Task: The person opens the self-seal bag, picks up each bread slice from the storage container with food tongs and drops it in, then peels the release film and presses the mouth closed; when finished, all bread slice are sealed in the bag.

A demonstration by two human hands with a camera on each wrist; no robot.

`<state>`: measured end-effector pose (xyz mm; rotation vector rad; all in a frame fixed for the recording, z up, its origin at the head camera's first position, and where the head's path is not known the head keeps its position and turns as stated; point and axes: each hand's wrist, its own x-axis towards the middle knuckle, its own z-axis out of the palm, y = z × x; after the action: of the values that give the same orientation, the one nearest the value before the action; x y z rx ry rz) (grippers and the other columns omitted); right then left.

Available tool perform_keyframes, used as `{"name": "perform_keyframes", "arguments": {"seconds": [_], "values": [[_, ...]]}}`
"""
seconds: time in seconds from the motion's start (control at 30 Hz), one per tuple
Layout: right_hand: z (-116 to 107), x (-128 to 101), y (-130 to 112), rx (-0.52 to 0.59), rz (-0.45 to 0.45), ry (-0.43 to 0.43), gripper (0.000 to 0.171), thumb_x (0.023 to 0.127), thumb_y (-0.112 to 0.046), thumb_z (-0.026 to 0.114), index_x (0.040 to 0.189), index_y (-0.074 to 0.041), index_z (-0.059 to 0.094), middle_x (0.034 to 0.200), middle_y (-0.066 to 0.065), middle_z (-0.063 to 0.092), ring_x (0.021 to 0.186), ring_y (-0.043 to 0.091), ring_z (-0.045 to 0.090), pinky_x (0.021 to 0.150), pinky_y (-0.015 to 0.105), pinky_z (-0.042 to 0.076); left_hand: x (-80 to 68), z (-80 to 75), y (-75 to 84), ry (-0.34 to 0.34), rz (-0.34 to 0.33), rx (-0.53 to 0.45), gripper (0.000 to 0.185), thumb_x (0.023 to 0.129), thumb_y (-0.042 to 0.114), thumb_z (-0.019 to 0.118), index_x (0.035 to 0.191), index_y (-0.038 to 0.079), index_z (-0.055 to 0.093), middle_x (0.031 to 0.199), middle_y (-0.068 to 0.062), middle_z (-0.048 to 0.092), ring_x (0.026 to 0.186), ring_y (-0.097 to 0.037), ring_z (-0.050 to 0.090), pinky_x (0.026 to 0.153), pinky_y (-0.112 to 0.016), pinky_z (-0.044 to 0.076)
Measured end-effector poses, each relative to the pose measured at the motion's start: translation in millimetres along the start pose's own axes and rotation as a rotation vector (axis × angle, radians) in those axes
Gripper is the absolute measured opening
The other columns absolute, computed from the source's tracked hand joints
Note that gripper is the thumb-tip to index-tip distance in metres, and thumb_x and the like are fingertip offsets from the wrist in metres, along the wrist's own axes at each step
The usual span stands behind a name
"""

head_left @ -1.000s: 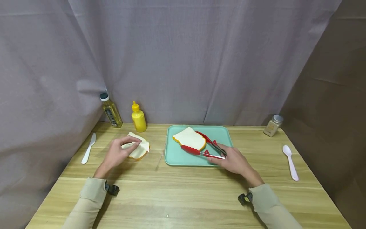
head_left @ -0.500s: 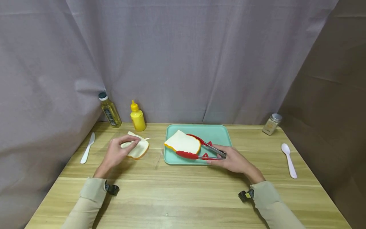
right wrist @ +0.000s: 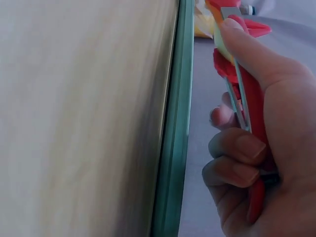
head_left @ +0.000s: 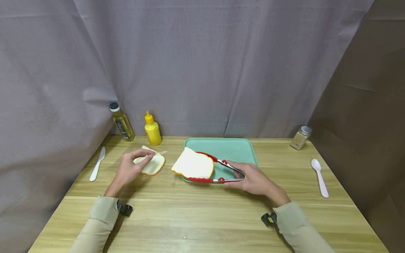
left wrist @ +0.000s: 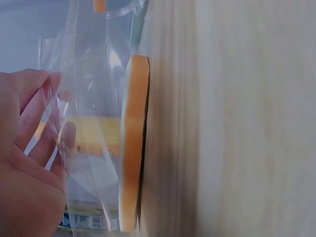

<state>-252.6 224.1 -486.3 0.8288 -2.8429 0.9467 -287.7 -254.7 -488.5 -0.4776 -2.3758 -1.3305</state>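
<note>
A: What is held by the right hand (head_left: 253, 181)?

B: Red tongs (head_left: 218, 172) are gripped in it, fingers curled round the handles. A slice of bread (head_left: 193, 165) is pinched between the tong tips and is carried over the left edge of the teal tray (head_left: 240, 149), partly past the rim.

A: And the left hand (head_left: 129, 168)?

B: A clear plastic bag (left wrist: 89, 98) is pinched by its fingers, left of the tray on the worktop (head_left: 202, 218). A second slice of bread (head_left: 154, 164) is seen inside that bag (its orange crust lies flat against the wood in the left wrist view).

A: What else is placed around the tray?

B: A yellow squeeze bottle (head_left: 152, 129) and an oil bottle (head_left: 122, 122) are stood behind and to its left, with a white knife (head_left: 97, 163) further left. A spice jar (head_left: 301, 137) and a white spoon (head_left: 319, 176) are set to its right.
</note>
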Motion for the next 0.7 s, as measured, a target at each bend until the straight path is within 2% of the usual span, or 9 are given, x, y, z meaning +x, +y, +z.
{"name": "perform_keyframes", "arguments": {"seconds": [0.17, 0.33, 0.7], "values": [[5, 1, -6, -0.038, -0.014, -0.025, 0.086, 0.082, -0.057, 0.092, 0.157, -0.033, 0.058, 0.070, -0.016, 0.045, 0.068, 0.001, 0.040, 0.061, 0.020, 0.038, -0.1, -0.7, -0.4, -0.004, 0.004, 0.016, 0.010, 0.099, 0.022, 0.082, 0.108, 0.023, 0.085, 0.107, 0.005, 0.085, 0.108, 0.006, 0.071, 0.100, -0.008, 0.047], [9, 1, -13, -0.030, -0.027, -0.029, 0.084, 0.082, -0.056, 0.093, 0.155, -0.033, 0.059, 0.073, -0.016, 0.049, 0.069, 0.001, 0.043, 0.061, 0.020, 0.041, -1.0, -1.1, -0.7, -0.007, -0.011, 0.008, 0.010, 0.100, 0.025, 0.082, 0.109, 0.025, 0.085, 0.108, 0.006, 0.085, 0.110, 0.007, 0.070, 0.103, -0.008, 0.046], [19, 17, -23, -0.066, -0.014, -0.066, 0.087, 0.084, -0.063, 0.088, 0.157, -0.028, 0.058, 0.072, -0.016, 0.050, 0.065, -0.001, 0.038, 0.057, 0.020, 0.035, -1.1, 0.1, 1.5, -0.012, -0.017, -0.024, 0.009, 0.100, 0.025, 0.081, 0.108, 0.024, 0.085, 0.108, 0.006, 0.085, 0.107, 0.004, 0.072, 0.100, -0.009, 0.048]]}}
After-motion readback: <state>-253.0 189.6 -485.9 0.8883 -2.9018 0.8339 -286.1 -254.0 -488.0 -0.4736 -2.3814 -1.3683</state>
